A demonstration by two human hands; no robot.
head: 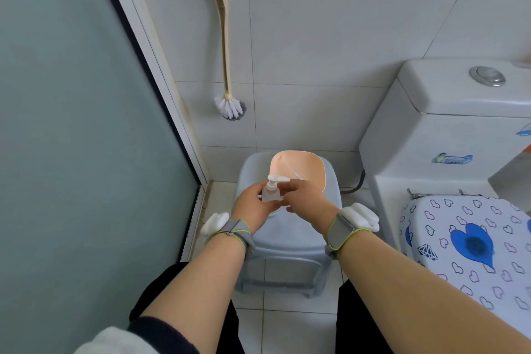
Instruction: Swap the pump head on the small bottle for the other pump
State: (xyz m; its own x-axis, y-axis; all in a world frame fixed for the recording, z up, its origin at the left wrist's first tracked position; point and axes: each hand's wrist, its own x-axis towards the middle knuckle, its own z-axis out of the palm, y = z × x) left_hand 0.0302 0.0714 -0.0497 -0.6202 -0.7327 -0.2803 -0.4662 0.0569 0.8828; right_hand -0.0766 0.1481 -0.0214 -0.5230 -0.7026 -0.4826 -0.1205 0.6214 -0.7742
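A small clear bottle (269,195) stands upright over a grey plastic stool (287,236). A white pump head (277,179) sits on its neck, nozzle pointing right. My left hand (253,210) wraps the bottle's body from the left. My right hand (304,201) comes in from the right, fingertips at the bottle's neck just under the nozzle. A thin clear tube (290,169) slants over the peach tray (298,169) behind the hands; what it belongs to is hidden. No second pump head shows clearly.
The peach tray lies at the back of the stool. A toilet with a heart-patterned lid cover (465,241) and its cistern (448,129) stand to the right. A toilet brush (230,108) hangs on the tiled wall. A frosted glass door (71,123) fills the left.
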